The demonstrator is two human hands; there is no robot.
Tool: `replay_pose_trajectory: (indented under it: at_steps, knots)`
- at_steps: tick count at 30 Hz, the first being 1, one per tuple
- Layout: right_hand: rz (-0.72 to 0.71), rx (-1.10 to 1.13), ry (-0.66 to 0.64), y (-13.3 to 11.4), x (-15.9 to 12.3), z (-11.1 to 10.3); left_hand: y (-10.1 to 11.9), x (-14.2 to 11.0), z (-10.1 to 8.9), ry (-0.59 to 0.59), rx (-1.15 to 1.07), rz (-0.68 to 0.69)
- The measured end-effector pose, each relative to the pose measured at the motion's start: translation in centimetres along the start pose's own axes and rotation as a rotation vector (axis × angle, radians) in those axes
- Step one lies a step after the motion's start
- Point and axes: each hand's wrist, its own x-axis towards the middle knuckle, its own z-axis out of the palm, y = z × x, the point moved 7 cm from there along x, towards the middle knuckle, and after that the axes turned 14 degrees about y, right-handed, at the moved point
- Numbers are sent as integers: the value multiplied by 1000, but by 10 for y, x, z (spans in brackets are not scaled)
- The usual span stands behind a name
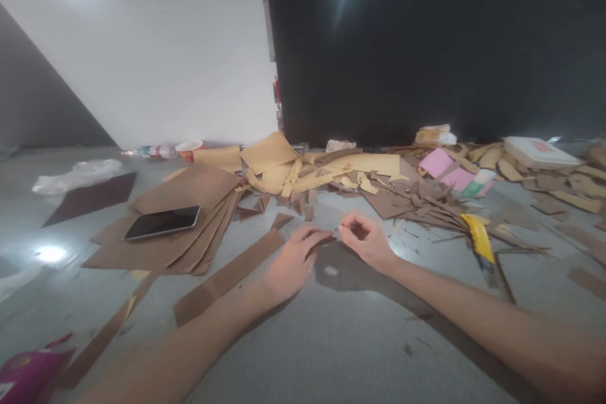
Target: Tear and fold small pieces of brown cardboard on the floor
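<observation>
Over the middle of the grey table, my left hand (294, 260) has its fingers pressed together on a small brown cardboard piece, of which only a thin edge shows at the fingertips. Close by, my right hand (363, 238) is closed in a pinch, with a tiny dark bit at its fingertips that is too small to name. The two sets of fingertips almost meet. Beside my left forearm lies a long brown cardboard strip (231, 274). Several small brown offcuts (298, 202) are scattered just beyond my hands.
A phone (163, 223) rests on stacked brown sheets (189, 186) at left. To the right lies a yellow utility knife (479, 240) by a heap of scraps (416, 199). Farther back are a paper cup (189, 150), a bottle (158, 151) and a white box (540, 153). A purple packet (31, 374) is front left.
</observation>
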Motion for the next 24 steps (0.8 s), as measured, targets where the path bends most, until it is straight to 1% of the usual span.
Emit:
replay_pose_trajectory:
  at_steps: [4,7,10,13,15,19,22,24]
  knots:
    - [65,3,-13,7,0,3,-8,5,-11,131,-43,-129]
    - [98,5,-43,11,1,8,-17,6,-15,189,-83,-203]
    - [100,-9,-49,11,2,9,-24,6,-15,207,-131,-244]
    - [99,-34,-70,11,2,9,-26,6,-18,243,-148,-265]
    - [94,-44,-85,10,1,10,-25,6,-19,250,-121,-265]
    - [101,-44,-101,13,-1,12,-21,7,-19,219,-67,-269]
    - [122,-53,-131,16,-1,14,-18,8,-19,227,-52,-252]
    - [111,-65,-149,15,-1,15,-17,8,-19,236,-55,-254]
